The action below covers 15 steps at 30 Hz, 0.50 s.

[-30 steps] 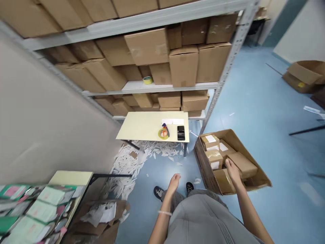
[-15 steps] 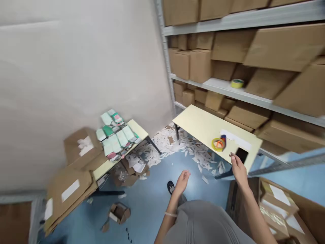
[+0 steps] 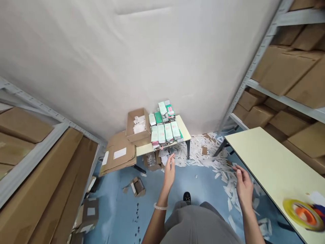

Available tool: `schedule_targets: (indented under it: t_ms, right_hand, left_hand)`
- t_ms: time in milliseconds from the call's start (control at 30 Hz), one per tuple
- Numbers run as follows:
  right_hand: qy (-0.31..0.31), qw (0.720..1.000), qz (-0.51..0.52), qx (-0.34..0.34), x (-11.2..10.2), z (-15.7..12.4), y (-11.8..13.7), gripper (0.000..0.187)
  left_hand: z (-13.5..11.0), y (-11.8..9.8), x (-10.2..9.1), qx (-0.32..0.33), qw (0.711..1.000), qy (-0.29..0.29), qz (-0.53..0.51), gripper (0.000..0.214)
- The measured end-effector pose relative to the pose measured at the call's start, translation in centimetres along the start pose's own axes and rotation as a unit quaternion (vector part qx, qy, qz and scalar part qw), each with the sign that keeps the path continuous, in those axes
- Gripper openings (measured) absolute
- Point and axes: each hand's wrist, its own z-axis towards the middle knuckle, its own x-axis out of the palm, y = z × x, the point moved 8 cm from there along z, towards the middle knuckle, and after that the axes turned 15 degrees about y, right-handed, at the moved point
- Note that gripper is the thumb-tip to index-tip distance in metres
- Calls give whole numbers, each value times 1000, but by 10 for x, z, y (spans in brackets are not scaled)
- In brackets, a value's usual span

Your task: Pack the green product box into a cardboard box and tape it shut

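My left hand [image 3: 169,172] is raised in front of my body with its fingers stretched out, holding nothing. A pale bracelet [image 3: 160,206] circles that wrist. Beyond it, several green and white packets [image 3: 164,131] lie grouped on a small cream table [image 3: 183,127]. Beside them stands an open cardboard box [image 3: 138,136] with white paper [image 3: 139,124] inside. My right hand [image 3: 244,185] hovers by the near edge of the right-hand cream table [image 3: 269,152], fingers loosely bent and apart, with nothing visible in it. A yellow tape roll [image 3: 296,213] lies on that table.
Flattened cardboard [image 3: 120,150] overhangs the small table's left end. Scattered paper scraps [image 3: 198,149] cover the floor between the tables. A small open carton [image 3: 138,187] sits on the blue floor [image 3: 119,203]. Shelves with brown boxes [image 3: 289,71] rise at right; more large boxes [image 3: 50,183] stand left.
My view has swung left, so the small table is now ahead and the left shelving shows. My right hand has left the area over the right table, where a dark phone lay.
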Motion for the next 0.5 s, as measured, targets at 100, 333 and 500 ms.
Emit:
schedule_targets:
  t_ms: [100, 333, 500]
  right_hand:
    - [61, 998, -15, 0, 39, 20, 11, 62]
    - [159, 986, -53, 14, 121, 82, 21, 64]
    - [233, 971, -42, -38, 199, 138, 53, 63]
  left_hand:
    - [-1, 17, -49, -30, 997, -71, -12, 61]
    - [-3, 50, -102, -79, 983, -160, -32, 68]
    - [21, 59, -131, -87, 970, -225, -32, 63]
